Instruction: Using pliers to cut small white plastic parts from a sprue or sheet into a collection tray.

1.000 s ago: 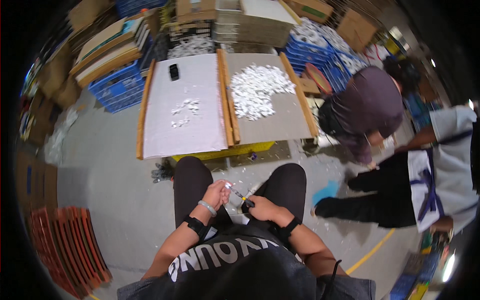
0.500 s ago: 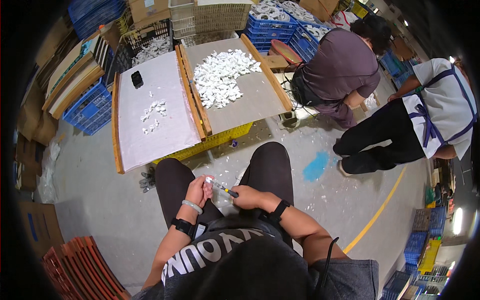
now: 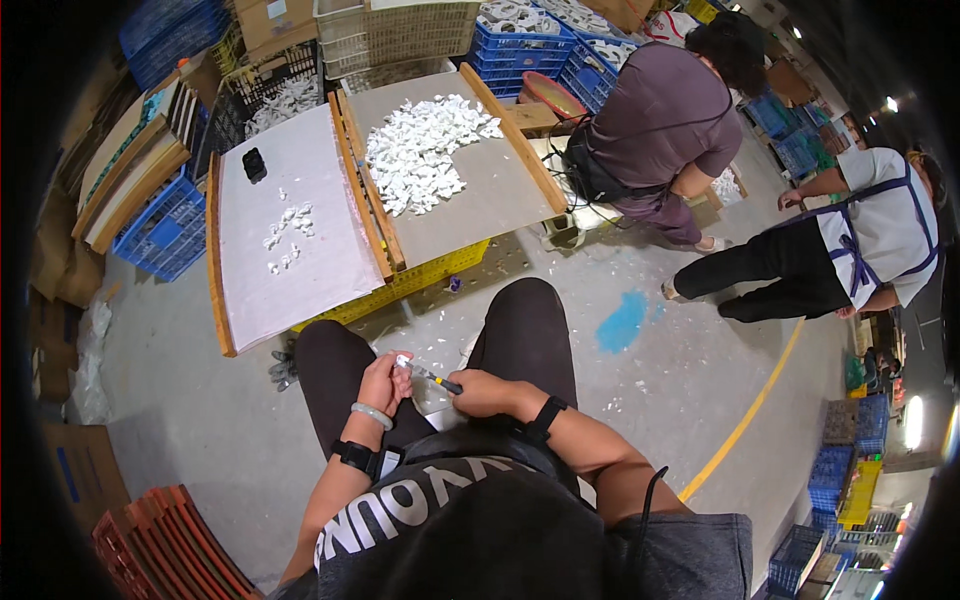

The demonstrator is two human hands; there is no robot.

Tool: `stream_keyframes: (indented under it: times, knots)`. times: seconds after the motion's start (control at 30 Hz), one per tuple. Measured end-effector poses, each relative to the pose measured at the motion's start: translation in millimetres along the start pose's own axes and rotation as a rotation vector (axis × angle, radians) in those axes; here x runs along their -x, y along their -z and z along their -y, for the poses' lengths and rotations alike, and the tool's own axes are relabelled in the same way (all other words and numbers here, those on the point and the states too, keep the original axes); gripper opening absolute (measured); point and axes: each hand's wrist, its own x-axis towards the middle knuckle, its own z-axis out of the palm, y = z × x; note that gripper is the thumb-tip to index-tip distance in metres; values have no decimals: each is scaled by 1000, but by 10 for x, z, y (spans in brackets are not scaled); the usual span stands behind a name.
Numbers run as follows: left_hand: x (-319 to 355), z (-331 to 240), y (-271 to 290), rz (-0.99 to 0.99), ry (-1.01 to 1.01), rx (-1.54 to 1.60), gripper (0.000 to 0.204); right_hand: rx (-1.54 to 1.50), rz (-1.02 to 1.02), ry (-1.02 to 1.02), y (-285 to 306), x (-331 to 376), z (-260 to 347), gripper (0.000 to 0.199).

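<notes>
My left hand [image 3: 380, 384] is closed, pinching a small white piece [image 3: 403, 361] above my lap. In my right hand [image 3: 483, 393] is a slim knife-like tool [image 3: 441, 382] with a black-and-yellow handle, its thin end pointing at the left fingers. Whether the tip touches the white piece is too small to tell. Beyond my knees, a wood-edged board [image 3: 310, 275] carries a small scatter of similar white pieces [image 3: 290, 228] and a black phone-like object [image 3: 254, 164]. On the grey board [image 3: 490, 205] beside it lies a big heap of white pieces [image 3: 425, 150].
A yellow crate [image 3: 420, 282] is under the boards. Blue crates [image 3: 165, 235] stand left and at the back. One co-worker [image 3: 660, 120] sits at the right; another person [image 3: 860, 230] stands farther right. Red-brown stacked crates [image 3: 175, 540] are at lower left, a dark glove [image 3: 283, 370] by my left knee.
The view has shifted slightly, so the boards appear farther left. The standing person's legs and arm have moved. My hands keep hold of the white piece and the tool.
</notes>
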Motion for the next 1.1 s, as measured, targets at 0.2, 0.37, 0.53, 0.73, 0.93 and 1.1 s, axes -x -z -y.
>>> stream_keyframes:
  times: [0.2,0.37,0.53,0.73,0.93,1.1]
  knots:
    - [37,-3,13,-28,-63,-89,28,31,-23,71,-103,-76,-91,21]
    - [14,17,27,-15,-112,-130,29,49,-41,64,-133,-89,-108,20]
    - [71,-40,-26,-26,-50,-84,36,-29,1,64,-68,-62,-95,23]
    - [14,-3,6,-29,25,-14,38,-33,15,-4,-112,-123,-82,21]
    - [-1,9,62,-52,-20,-93,38,209,-50,-18,-56,-83,31,21]
    - [13,-1,28,-49,-26,-68,38,134,-48,31,-74,-103,-45,21]
